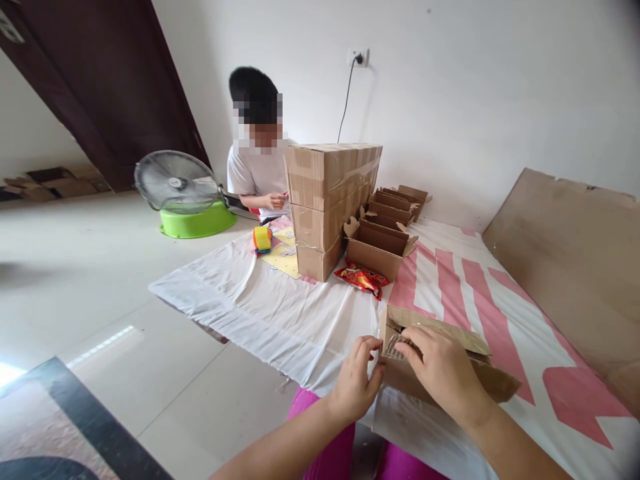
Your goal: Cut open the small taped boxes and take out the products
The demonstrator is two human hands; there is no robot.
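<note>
A small brown cardboard box [410, 381] sits at the near edge of the cloth-covered table, its top flaps partly raised. My left hand [356, 377] is at the box's left end, with bent fingers and thumb gripping the edge there. Over the top, my right hand [443, 368] has its fingers closed on a small end flap, and this hand hides part of the opening. Just beyond the box lies a shiny red packet [363, 278], touched by neither hand.
Sealed cartons [313, 230] are stacked beyond the packet, beside a row of open boxes [377, 248]. A roll of yellow tape [262, 239] lies near a seated person [257, 167]. A large cardboard sheet [565, 267] leans at right. A fan [175, 181] stands in a green basin [197, 221].
</note>
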